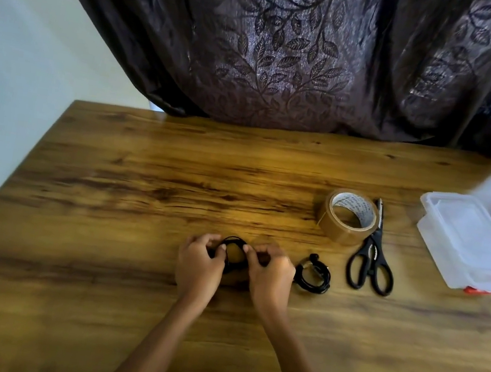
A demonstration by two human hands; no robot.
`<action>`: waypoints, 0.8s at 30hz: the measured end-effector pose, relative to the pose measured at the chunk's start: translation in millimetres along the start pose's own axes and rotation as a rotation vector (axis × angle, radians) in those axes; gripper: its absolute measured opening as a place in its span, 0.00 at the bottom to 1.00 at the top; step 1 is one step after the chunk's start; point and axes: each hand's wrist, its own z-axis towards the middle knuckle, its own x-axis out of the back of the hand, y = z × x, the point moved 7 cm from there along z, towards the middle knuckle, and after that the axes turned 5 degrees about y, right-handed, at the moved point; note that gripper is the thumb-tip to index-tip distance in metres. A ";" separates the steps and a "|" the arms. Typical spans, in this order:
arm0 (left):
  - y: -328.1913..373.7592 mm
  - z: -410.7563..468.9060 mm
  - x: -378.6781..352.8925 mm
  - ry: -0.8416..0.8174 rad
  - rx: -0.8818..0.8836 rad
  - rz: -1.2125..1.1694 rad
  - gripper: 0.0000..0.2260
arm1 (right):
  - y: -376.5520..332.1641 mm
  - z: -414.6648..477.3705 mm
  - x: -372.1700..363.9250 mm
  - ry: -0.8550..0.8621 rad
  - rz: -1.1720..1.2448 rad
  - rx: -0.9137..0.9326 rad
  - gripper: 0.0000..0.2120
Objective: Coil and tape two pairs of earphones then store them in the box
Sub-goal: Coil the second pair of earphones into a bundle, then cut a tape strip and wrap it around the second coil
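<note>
L hand [200,262], R hand [270,273] pinch coil [233,242], off edges — box [470,240] rt.

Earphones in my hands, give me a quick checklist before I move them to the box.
1. Hold on the earphones by left hand and right hand: ok.
2. Coil taped shut: cannot tell, fingers cover it.
3. Second pair coiled on the table, beside the right hand: ok.
4. Box open: not ok, lid is on.
5. Tape roll and scissors lying clear of the box: ok.
</note>
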 end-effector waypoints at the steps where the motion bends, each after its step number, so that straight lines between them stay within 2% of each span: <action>1: -0.3 0.4 0.6 -0.001 0.007 -0.008 0.10 | -0.5 -0.1 0.7 -0.001 0.012 0.000 0.06; 8: 1.4 2.1 7.2 0.022 -0.003 -0.070 0.08 | -3.3 -1.1 5.2 -0.030 0.100 -0.034 0.02; 12: 12.2 2.0 10.1 0.026 -0.045 -0.131 0.07 | -15.5 0.7 18.4 -0.032 0.091 0.046 0.03; 21: 82.7 -3.7 3.6 -0.029 -0.250 -0.215 0.06 | -25.6 54.6 105.3 0.181 -0.252 0.289 0.12; 24: 100.8 -6.5 -2.2 -0.047 -0.283 -0.202 0.06 | -10.3 80.8 117.6 0.159 -0.414 0.307 0.16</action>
